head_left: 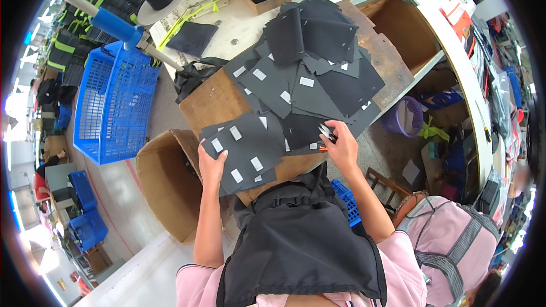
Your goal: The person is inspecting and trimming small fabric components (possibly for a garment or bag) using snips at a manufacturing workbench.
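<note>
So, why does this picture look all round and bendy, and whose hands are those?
There's no robot here! A wide fisheye camera worn on a person's head looks down, and its lens bends straight edges. The hands belong to that person. The left hand grips the edge of some dark grey panels with white labels. The right hand holds small metal snips. Underneath is a brown wooden board, with a messy pile of more dark panels on it. Over on the left stands a blue plastic basket.
</note>
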Demonstrator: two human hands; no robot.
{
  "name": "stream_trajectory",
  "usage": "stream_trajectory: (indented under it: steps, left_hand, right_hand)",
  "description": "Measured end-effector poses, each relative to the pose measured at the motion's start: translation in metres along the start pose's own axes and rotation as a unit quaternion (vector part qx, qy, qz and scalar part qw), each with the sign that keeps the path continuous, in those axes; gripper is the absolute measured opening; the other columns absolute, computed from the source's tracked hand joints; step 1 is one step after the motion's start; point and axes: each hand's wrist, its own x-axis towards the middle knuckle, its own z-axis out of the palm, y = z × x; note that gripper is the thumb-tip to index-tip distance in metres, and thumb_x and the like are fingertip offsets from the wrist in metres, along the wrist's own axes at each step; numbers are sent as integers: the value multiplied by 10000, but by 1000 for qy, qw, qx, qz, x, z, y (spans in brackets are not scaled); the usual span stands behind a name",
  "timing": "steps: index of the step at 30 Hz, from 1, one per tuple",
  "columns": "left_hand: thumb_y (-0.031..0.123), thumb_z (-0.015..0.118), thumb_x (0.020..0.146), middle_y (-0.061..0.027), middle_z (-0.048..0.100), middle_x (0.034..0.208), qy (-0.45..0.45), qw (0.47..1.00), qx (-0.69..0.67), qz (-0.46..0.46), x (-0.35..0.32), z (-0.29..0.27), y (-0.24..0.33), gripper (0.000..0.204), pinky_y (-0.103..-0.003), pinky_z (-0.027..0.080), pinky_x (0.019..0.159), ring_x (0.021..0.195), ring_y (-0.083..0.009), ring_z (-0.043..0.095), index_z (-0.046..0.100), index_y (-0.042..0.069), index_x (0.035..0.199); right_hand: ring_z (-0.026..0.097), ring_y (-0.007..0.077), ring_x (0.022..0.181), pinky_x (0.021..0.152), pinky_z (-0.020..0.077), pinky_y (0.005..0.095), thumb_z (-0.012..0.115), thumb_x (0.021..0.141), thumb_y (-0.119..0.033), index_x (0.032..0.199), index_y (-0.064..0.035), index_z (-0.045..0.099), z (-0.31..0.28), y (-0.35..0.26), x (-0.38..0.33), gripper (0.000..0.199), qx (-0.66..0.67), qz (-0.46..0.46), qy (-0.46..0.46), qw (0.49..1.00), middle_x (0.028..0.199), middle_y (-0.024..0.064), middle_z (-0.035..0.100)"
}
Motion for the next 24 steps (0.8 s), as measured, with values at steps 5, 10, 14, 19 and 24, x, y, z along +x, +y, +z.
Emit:
stream_trajectory:
  steps: [5, 10, 14, 19, 24]
  left_hand:
    - [3, 696, 710, -180, 315, 1387, 64, 975, 183, 107, -12, 8, 22, 839, -404, 329, 1010, 1253, -345, 366, 234, 101, 1404]
    - [23, 692, 722, -165, 191, 1457, 166, 943, 253, 135, -22, 4, 56, 876, -475, 244, 1049, 1332, -362, 225, 186, 124, 1429]
    - [38, 678, 735, -196, 217, 1438, 93, 943, 156, 280, -27, 22, 81, 778, -461, 223, 1068, 1330, -369, 222, 275, 86, 1398]
    - [30, 683, 704, -195, 265, 1419, -81, 957, -58, 272, -52, 48, 118, 738, -450, 252, 1065, 1301, -369, 290, 341, 55, 1358]
    - [167, 749, 668, -129, 266, 1456, -59, 832, 186, 520, -80, 51, 178, 804, -508, 197, 1076, 1347, -310, 251, 347, 74, 1359]
  right_hand:
    - [610, 340, 890, 734, 483, 426, 713, 728, -225, 1195, -112, 443, 12, 26, 48, 552, -58, 20, 101, 993, 1066, 98, 585]
    - [633, 355, 805, 699, 504, 448, 673, 730, -242, 1182, -73, 440, 5, 47, 79, 536, -193, 11, 53, 980, 1009, 153, 594]
    - [640, 316, 665, 569, 514, 418, 603, 771, -213, 932, -55, 478, 7, 72, 97, 258, -308, -132, 30, 942, 857, 113, 582]
    - [627, 270, 648, 540, 492, 381, 590, 759, -103, 819, -73, 518, -40, 47, 94, 99, -284, -188, 89, 936, 785, 84, 531]
    - [556, 145, 603, 525, 438, 308, 580, 686, -121, 736, -104, 525, -74, -8, 16, 76, -229, -432, 62, 870, 703, 25, 443]
